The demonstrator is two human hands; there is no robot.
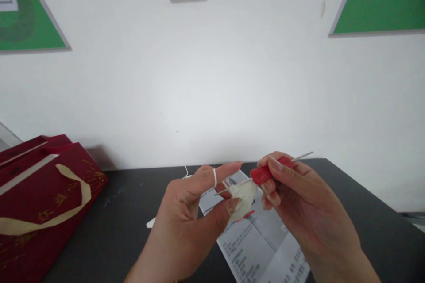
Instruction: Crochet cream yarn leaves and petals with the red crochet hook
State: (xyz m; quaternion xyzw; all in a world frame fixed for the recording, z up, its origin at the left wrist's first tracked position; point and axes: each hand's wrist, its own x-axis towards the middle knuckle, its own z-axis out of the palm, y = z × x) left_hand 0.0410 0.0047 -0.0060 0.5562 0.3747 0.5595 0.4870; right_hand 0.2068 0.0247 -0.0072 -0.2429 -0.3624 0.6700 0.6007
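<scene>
The grip of the right hand (299, 196) is narrow, fingers pinched round a red-handled rod (260, 174) whose thin metal shaft pokes out at both ends. Just left of that grip, the left hand (192, 212) pinches a white knitted piece (248, 198) by its near edge, thumb in front, with a loop of white yarn (215, 177) round its raised index finger; the rod's left end lies along the piece's top edge. The piece should be light, soft and stretchy, best held by its edge close to the rod; the rod looks stiff, its bare metal probably slippery, so the red handle is the place to hold. Below both grips, a printed sheet (245, 254) lies on the black desk (116, 212), bearing lines of small text and a drawing, too blurred to read. Well left of the grips, a dark red bag (40, 192) carries gold characters that I cannot read surely.
</scene>
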